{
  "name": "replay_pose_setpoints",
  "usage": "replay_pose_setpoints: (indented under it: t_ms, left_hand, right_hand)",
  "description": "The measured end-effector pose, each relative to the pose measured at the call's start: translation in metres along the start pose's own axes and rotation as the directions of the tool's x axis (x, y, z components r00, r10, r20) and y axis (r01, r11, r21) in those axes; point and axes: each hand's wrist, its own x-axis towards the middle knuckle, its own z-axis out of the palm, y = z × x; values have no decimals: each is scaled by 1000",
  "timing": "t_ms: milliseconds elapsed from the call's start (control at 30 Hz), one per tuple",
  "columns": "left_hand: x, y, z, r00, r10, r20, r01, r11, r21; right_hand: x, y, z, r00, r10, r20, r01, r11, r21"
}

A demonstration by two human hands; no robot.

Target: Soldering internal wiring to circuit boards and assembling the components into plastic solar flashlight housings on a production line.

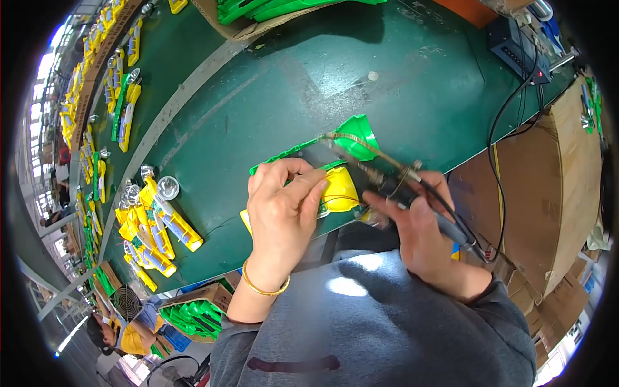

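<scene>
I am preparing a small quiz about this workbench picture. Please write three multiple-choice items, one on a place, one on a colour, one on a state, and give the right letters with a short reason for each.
1. Where does the pile of yellow assembled parts lie?
A. to the person's left on the green table
B. on the cardboard box at the right
C. on the person's lap

2. What colour is the bangle on the left wrist?
A. silver
B. gold
C. red

3. How does the right hand hold the soldering iron?
A. it lies loose on the table
B. gripped, tip toward the yellow and green part
C. hanging by its cable

Answers: 1 A, the pile sits on the table left of the left hand. 2 B, it shines gold. 3 B, fingers wrap the handle and the tip points at the yellow and green part.
</scene>
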Motion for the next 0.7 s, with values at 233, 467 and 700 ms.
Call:
replay_pose_setpoints:
  t_ms: [233,467,700]
  left_hand:
    - [4,10,7,987,-158,-2,156,979,-128]
    - [12,14,20,992,-129,0,127,972,-198]
    - [19,20,13,989,-148,-1,148,989,13]
  right_hand:
    - [36,-4,-8,963,-264,-54,263,964,-23]
    - [69,9,3,994,-90,56,90,996,0]
    - [65,-1,-9,999,-38,35,38,999,2]
